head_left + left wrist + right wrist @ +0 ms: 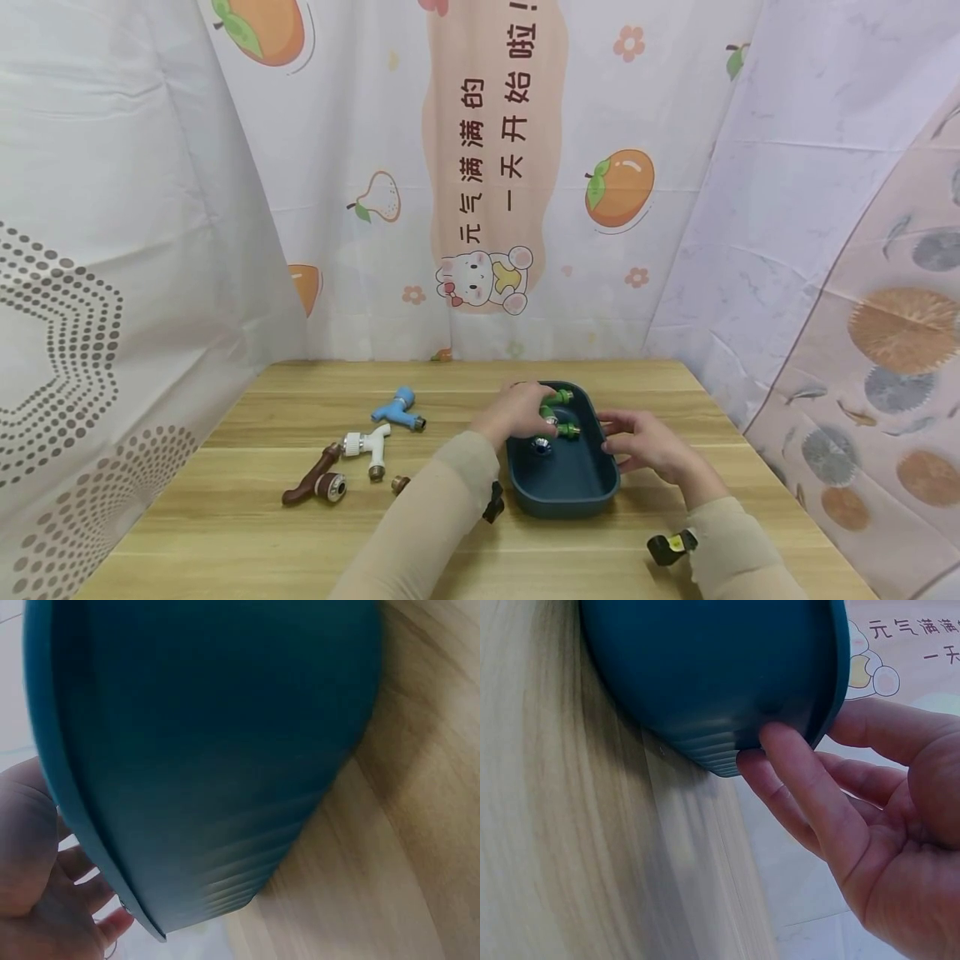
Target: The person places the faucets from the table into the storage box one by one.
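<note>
A dark blue rectangular bin (570, 506) stands on the table, with green taps (567, 430) and a round chrome-ended piece (541, 447) inside. My left hand (521, 408) reaches over its left rim, fingers bent down beside the green taps. In the left wrist view, bent fingers (116, 924) show just past the rim; I cannot tell whether they grip a tap. On the bin's other side, my right hand (637, 442) has its fingers extended to the outer wall. The right wrist view shows fingertips (780, 739) against this wall, close below the rim.
Left of the bin lie a blue tap (397, 410), a white tap (369, 447) and a brown tap (317, 481). A brown threaded end (401, 483) shows beside my left sleeve. Printed curtains (367, 275) surround the wooden table (247, 508) at the back and sides.
</note>
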Available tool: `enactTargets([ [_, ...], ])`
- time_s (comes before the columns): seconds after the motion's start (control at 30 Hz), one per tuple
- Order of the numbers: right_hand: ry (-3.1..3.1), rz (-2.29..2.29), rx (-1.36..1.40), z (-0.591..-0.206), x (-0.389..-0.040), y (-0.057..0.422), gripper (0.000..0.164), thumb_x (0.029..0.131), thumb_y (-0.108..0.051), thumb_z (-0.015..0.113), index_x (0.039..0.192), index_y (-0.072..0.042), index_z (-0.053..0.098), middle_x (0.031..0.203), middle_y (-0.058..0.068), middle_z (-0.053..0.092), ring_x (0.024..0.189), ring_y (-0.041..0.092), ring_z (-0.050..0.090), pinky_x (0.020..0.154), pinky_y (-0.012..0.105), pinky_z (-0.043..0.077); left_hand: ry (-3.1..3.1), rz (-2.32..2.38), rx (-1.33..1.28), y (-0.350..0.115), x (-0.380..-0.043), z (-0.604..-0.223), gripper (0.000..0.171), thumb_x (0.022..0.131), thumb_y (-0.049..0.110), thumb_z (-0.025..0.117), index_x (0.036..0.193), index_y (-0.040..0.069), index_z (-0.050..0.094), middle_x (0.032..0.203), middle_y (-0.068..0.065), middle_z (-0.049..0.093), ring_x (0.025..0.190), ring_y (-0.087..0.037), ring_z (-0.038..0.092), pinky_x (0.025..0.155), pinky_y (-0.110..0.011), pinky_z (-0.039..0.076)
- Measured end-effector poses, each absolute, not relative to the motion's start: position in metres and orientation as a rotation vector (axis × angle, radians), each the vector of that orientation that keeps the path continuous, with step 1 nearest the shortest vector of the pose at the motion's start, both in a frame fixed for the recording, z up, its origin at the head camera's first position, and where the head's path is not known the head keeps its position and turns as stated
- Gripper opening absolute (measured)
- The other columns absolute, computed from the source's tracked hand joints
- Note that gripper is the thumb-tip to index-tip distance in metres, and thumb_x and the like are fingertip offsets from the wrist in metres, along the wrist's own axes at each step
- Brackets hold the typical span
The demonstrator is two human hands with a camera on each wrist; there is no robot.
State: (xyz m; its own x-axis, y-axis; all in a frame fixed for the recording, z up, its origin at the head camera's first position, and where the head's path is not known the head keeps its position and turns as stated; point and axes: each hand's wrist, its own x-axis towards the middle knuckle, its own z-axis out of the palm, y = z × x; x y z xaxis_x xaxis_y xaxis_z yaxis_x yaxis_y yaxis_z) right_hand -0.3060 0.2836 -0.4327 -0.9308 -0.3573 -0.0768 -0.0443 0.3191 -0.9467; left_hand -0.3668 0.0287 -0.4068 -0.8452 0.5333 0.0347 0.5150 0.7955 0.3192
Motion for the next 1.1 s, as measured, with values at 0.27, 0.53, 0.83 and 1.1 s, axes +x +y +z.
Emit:
enactTargets([
  [0.27,2.313,-1.652,-0.373,-0.433,-0.306,0.283,0.065,0.094,-0.005,0.069,0.151,0.008,0.040,0.136,0.033,0.053,0.106,0.034,0.066,0.074,0.050,0.060,2.933,0.476,0.861,0.030,-0.367,-0.409,0.063,0.087,0.041,0.080,0.144,0.022,0.059,0.141,0.003,0.059,0.135,-0.021,0.050,0.117,-0.049,0.025],
  [0.53,2.312,-1.646,-0.386,-0.431,-0.306,0.281,0.065,0.094,-0.005,0.069,0.151,0.008,0.040,0.135,0.033,0.054,0.106,0.033,0.066,0.074,0.050,0.061,2.943,0.548,0.852,0.030,-0.369,-0.409,0.058,0.091,0.038,0.077,0.143,0.020,0.060,0.143,0.003,0.059,0.136,-0.022,0.049,0.118,-0.048,0.025],
  [0.83,2.313,-1.643,-0.384,-0.432,-0.306,0.282,0.064,0.094,-0.004,0.068,0.150,0.008,0.040,0.135,0.034,0.053,0.107,0.035,0.066,0.074,0.050,0.061,2.963,0.550,0.858,0.027,-0.370,-0.410,0.057,0.092,0.041,0.076,0.142,0.018,0.061,0.142,0.002,0.060,0.134,-0.020,0.051,0.116,-0.047,0.027],
  [1.1,2.326,-1.639,-0.366,-0.432,-0.306,0.283,0.064,0.094,-0.004,0.069,0.150,0.008,0.040,0.136,0.034,0.053,0.106,0.033,0.066,0.074,0.049,0.061,2.949,0.623,0.895,0.019,-0.367,-0.397,0.057,0.092,0.041,0.075,0.141,0.016,0.061,0.143,-0.001,0.059,0.134,-0.022,0.051,0.116,-0.046,0.031],
])
